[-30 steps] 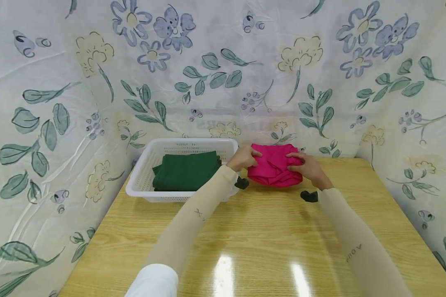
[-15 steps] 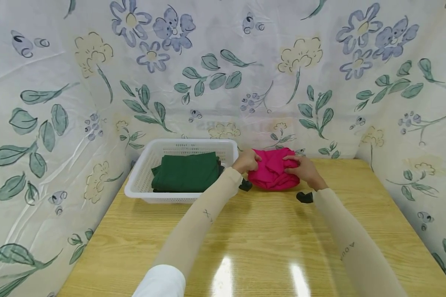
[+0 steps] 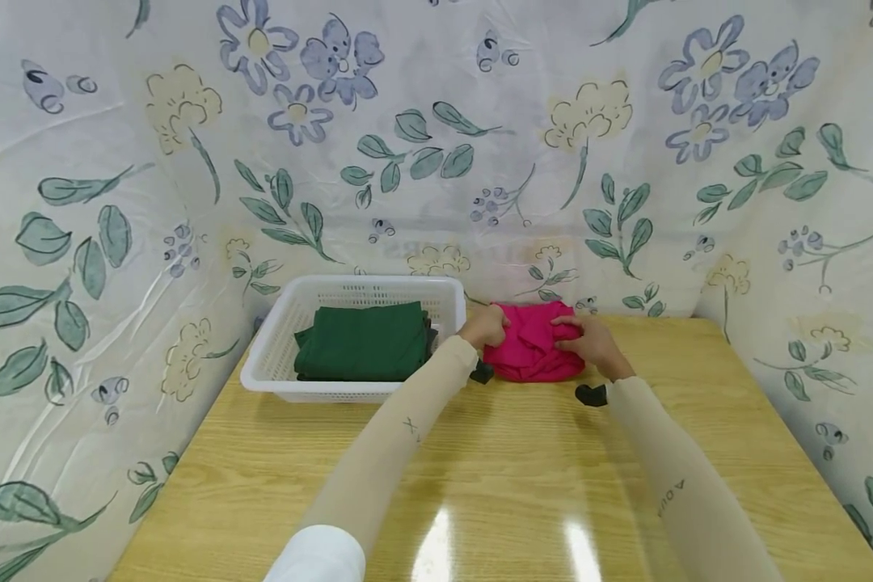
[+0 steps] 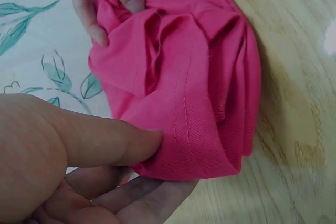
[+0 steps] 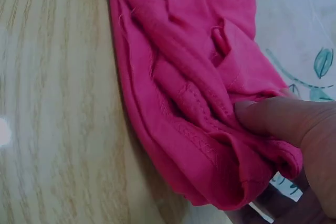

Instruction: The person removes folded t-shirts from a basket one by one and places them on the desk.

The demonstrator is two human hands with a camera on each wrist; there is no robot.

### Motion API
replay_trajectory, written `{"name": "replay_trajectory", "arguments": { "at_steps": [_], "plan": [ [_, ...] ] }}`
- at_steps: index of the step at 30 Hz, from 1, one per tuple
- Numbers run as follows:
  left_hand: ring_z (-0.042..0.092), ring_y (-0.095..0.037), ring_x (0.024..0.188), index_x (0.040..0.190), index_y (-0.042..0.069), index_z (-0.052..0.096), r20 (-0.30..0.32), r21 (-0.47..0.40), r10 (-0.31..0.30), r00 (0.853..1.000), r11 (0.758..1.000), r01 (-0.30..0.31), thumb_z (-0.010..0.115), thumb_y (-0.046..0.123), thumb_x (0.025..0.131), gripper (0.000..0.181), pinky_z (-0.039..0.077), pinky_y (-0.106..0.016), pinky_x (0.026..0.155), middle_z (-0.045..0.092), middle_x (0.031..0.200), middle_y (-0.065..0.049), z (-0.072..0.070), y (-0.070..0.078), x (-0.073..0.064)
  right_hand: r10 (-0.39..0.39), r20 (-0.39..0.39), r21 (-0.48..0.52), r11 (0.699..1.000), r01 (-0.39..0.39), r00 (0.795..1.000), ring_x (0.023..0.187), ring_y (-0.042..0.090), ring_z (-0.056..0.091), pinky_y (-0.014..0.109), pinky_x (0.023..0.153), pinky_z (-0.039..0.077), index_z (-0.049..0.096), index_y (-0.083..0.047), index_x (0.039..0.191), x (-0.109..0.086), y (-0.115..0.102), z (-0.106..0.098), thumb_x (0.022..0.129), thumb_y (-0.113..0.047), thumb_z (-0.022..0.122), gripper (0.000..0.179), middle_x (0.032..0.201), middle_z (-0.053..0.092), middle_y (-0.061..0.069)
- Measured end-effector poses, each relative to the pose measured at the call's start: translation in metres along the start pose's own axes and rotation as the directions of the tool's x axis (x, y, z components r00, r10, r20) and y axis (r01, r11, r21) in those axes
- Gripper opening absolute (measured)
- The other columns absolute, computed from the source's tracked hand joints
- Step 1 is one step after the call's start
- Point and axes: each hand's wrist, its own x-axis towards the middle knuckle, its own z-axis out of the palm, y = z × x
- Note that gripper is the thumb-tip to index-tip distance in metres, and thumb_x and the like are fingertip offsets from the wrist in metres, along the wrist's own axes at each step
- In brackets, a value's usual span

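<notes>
A bundled bright pink garment point(image 3: 529, 347) with stitched hems lies at the back of the table, right of the basket. My left hand point(image 3: 486, 325) grips its left end; in the left wrist view the thumb point(image 4: 131, 142) presses on top and the fingers curl beneath the hem. At the right end my right hand point(image 3: 591, 343) pinches the cloth, its thumb point(image 5: 268, 119) above and the other fingers partly hidden underneath. The pink cloth point(image 5: 184, 87) is crumpled into several loose folds. What kind of garment it is, I cannot tell.
A white perforated plastic basket point(image 3: 262, 373) stands to the left with folded dark green cloth point(image 3: 364, 339) in it and something darker beneath. The wooden table point(image 3: 524, 477) runs up to a floral curtain point(image 3: 422, 186) at the back and sides.
Both hands have drawn the pink garment slightly toward me and lowered it onto the table. Their hold on its two ends stays the same.
</notes>
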Motion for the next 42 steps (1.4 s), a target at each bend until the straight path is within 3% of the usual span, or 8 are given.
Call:
{"name": "replay_trajectory", "arguments": {
  "at_steps": [7, 12, 20, 25, 29, 32, 35, 42],
  "plan": [
    [0.033, -0.016, 0.065, 0.067, 0.009, 0.042, 0.015, 0.138, 0.018, 1.0, 0.99, -0.02, 0.052, -0.009, 0.09, 0.031, 0.032, -0.024, 0.053, 0.038, 0.075, -0.004, 0.005, -0.002, 0.002, 0.026, 0.021, -0.042, 0.999, -0.025, 0.999, 0.128, 0.038, 0.041, 0.043, 0.096, 0.04, 0.058, -0.008, 0.145, -0.003, 0.007, 0.006, 0.099, -0.013, 0.071, 0.048, 0.157, 0.038, 0.026],
    [0.043, -0.02, 0.08, 0.096, -0.001, 0.064, 0.071, 0.19, -0.004, 0.997, 0.982, -0.009, 0.055, -0.004, 0.092, 0.011, 0.039, -0.027, 0.063, 0.059, 0.101, -0.012, 0.005, 0.0, -0.001, 0.038, 0.023, -0.057, 0.998, -0.036, 0.999, 0.122, 0.036, 0.043, 0.04, 0.089, 0.041, 0.056, -0.005, 0.145, -0.006, 0.006, 0.007, 0.1, -0.012, 0.069, 0.048, 0.156, 0.04, 0.026],
    [0.043, -0.021, 0.1, 0.143, -0.005, 0.05, 0.18, 0.084, -0.035, 0.983, 0.996, 0.02, 0.051, 0.005, 0.098, 0.046, 0.038, -0.031, 0.081, 0.053, 0.143, -0.014, 0.0, -0.001, -0.009, 0.04, 0.015, -0.079, 0.996, -0.039, 0.999, 0.124, 0.039, 0.047, 0.046, 0.098, 0.045, 0.057, -0.004, 0.143, -0.012, -0.002, 0.003, 0.1, -0.018, 0.068, 0.047, 0.152, 0.045, 0.028],
    [0.043, -0.02, 0.091, 0.133, -0.009, 0.055, 0.073, -0.05, 0.022, 0.997, 0.999, -0.018, 0.046, -0.003, 0.095, 0.04, 0.038, -0.028, 0.073, 0.058, 0.129, -0.016, -0.001, -0.003, -0.011, 0.085, -0.024, -0.022, 0.996, -0.085, 0.996, 0.134, 0.046, 0.044, 0.055, 0.107, 0.044, 0.048, -0.003, 0.15, -0.015, -0.002, -0.004, 0.102, -0.021, 0.066, 0.055, 0.15, 0.043, 0.032],
    [0.035, -0.015, 0.068, 0.086, -0.004, 0.061, -0.005, -0.112, 0.034, 0.999, 0.993, -0.034, 0.047, -0.007, 0.091, 0.015, 0.033, -0.026, 0.059, 0.055, 0.08, -0.007, -0.007, -0.002, -0.013, 0.082, -0.062, 0.034, 0.996, -0.08, 0.995, 0.137, 0.047, 0.042, 0.058, 0.108, 0.042, 0.042, -0.002, 0.154, -0.018, -0.003, -0.013, 0.102, -0.02, 0.063, 0.058, 0.152, 0.039, 0.032],
    [0.014, -0.011, 0.055, 0.061, 0.013, 0.029, -0.042, -0.142, 0.049, 0.998, 0.988, -0.055, 0.051, -0.01, 0.087, 0.041, 0.019, -0.025, 0.049, 0.017, 0.061, 0.003, -0.014, 0.001, -0.014, 0.053, -0.103, 0.032, 0.998, -0.05, 0.993, 0.134, 0.047, 0.045, 0.058, 0.105, 0.045, 0.044, 0.0, 0.152, -0.021, -0.006, -0.018, 0.102, -0.02, 0.063, 0.056, 0.15, 0.043, 0.032],
    [0.015, -0.01, 0.052, 0.06, 0.011, 0.033, -0.068, -0.163, 0.097, 0.993, 0.981, -0.107, 0.054, -0.008, 0.088, 0.039, 0.019, -0.024, 0.048, 0.019, 0.059, 0.003, -0.021, 0.0, -0.018, 0.032, -0.132, 0.02, 0.999, -0.03, 0.991, 0.132, 0.047, 0.046, 0.059, 0.103, 0.045, 0.046, 0.001, 0.15, -0.023, -0.011, -0.022, 0.102, -0.021, 0.063, 0.056, 0.146, 0.046, 0.033],
    [0.069, -0.033, 0.078, 0.125, -0.008, 0.064, -0.101, -0.351, 0.136, 0.986, 0.922, -0.163, 0.053, 0.006, 0.102, 0.029, 0.058, -0.038, 0.074, 0.067, 0.108, -0.016, -0.035, -0.012, -0.034, 0.001, -0.103, 0.063, 0.998, 0.006, 0.995, 0.124, 0.045, 0.055, 0.057, 0.103, 0.047, 0.044, -0.005, 0.153, -0.026, -0.028, -0.024, 0.103, -0.024, 0.063, 0.057, 0.146, 0.049, 0.028]
  ]
}}
